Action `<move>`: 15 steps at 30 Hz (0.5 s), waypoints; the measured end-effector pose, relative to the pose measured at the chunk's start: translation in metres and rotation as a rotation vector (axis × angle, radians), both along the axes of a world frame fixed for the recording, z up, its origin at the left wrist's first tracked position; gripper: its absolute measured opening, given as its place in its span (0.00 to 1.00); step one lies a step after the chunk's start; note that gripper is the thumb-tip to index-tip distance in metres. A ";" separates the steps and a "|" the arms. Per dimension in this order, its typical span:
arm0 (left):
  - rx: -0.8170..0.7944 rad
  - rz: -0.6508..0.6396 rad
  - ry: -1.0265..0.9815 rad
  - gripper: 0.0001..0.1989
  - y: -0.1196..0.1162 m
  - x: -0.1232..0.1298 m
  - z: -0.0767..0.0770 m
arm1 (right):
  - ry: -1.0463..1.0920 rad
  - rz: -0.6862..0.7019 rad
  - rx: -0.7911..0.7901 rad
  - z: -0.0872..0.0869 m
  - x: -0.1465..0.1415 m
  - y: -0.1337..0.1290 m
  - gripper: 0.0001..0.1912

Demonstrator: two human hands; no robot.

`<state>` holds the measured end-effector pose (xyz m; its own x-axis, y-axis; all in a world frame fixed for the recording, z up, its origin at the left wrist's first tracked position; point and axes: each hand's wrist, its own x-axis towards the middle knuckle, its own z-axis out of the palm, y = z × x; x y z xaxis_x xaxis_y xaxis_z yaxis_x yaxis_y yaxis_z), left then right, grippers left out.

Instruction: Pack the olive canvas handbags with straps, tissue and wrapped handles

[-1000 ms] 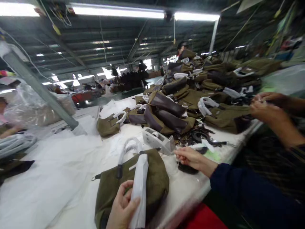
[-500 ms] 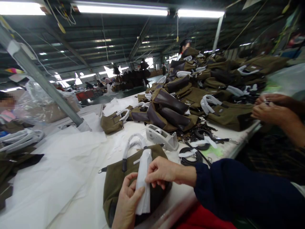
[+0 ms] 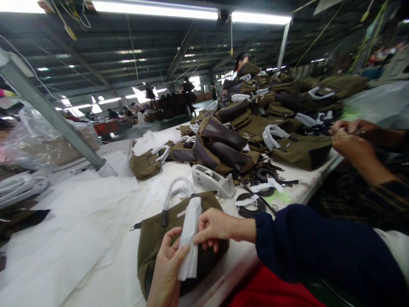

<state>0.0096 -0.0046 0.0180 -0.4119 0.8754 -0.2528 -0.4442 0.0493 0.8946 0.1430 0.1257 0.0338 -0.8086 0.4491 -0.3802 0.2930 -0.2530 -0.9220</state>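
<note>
An olive handbag (image 3: 153, 243) with dark trim lies on the white table in front of me. Over it is a folded strip of thin white wrapping paper (image 3: 191, 221). My left hand (image 3: 169, 260) grips the strip's left edge between thumb and fingers. From the right, my right hand (image 3: 212, 230) pinches or presses the strip's other edge, its fingers curled. The bag's looped handle (image 3: 174, 192), wrapped in white, stands at its far side. Whether a second handle is inside the paper strip is hidden.
A grey tape dispenser (image 3: 213, 181) sits just beyond the bag. Coiled black straps (image 3: 251, 205) lie right of it. Behind is a big pile of olive bags (image 3: 230, 136). White paper sheets (image 3: 64, 238) cover the left. A co-worker's hands (image 3: 354, 136) are at the right edge.
The view has shifted slightly, moving the scene left and up. Both hands keep their hold on the paper strip, whose lower end has swung a little to the left.
</note>
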 end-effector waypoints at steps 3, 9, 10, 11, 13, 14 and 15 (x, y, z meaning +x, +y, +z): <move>0.006 0.011 -0.010 0.37 0.000 -0.003 -0.003 | -0.006 0.067 -0.030 -0.004 0.001 0.004 0.23; -0.044 0.025 0.011 0.36 0.000 -0.007 -0.002 | 0.056 0.005 0.359 0.007 0.014 0.006 0.08; -0.052 0.033 0.016 0.36 0.001 -0.006 -0.001 | 0.107 -0.026 0.593 0.012 0.017 0.007 0.05; -0.060 0.041 0.020 0.36 0.001 -0.006 0.000 | 0.154 -0.026 0.848 0.016 0.019 0.007 0.04; -0.078 0.050 0.027 0.36 0.001 -0.005 0.001 | 0.209 0.071 1.313 0.022 0.021 0.009 0.09; -0.087 0.053 0.029 0.35 0.001 -0.005 0.002 | 0.212 0.142 1.487 0.024 0.021 0.010 0.12; -0.094 0.053 0.031 0.35 0.001 -0.006 0.001 | 0.202 0.207 1.624 0.024 0.020 0.010 0.15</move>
